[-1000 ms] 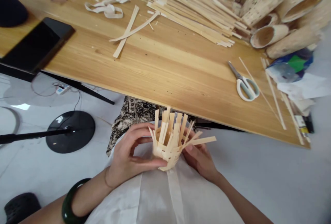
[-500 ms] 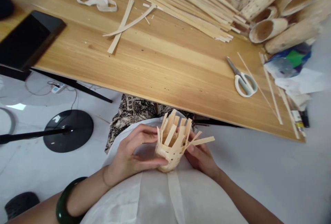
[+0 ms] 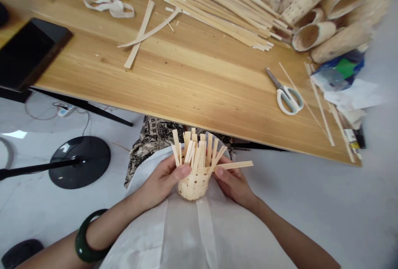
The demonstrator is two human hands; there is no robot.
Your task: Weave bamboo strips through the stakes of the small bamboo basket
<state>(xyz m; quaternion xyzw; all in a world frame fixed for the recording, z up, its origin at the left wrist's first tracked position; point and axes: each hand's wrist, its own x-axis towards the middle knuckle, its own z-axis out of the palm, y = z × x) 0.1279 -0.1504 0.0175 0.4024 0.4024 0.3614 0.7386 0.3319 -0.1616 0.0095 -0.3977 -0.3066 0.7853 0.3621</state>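
A small half-woven basket [image 3: 193, 185] of pale wood strips rests on my lap, over a white cloth [image 3: 186, 236]. Its loose upright strips stick up, and one strip [image 3: 236, 164] juts out to the right. My left hand [image 3: 161, 181] grips the basket's left side, thumb pressed at the woven rim. On the other side my right hand [image 3: 234, 184] holds it, thumb against the strips. A dark green bangle [image 3: 83, 240] sits on my left forearm.
The wooden table [image 3: 199, 82] ahead carries a pile of wood strips [image 3: 224, 6], two crossed strips [image 3: 143, 32], white-handled scissors [image 3: 286, 95], bamboo tubes [image 3: 323, 16], a black tablet [image 3: 27, 51] and curled shavings [image 3: 112, 3]. A black stand base [image 3: 79, 161] is on the floor at left.
My hands have turned the basket more upright and pulled it closer on my lap. My left hand's fingers closed in from an open cradle to a tighter grip at the rim.
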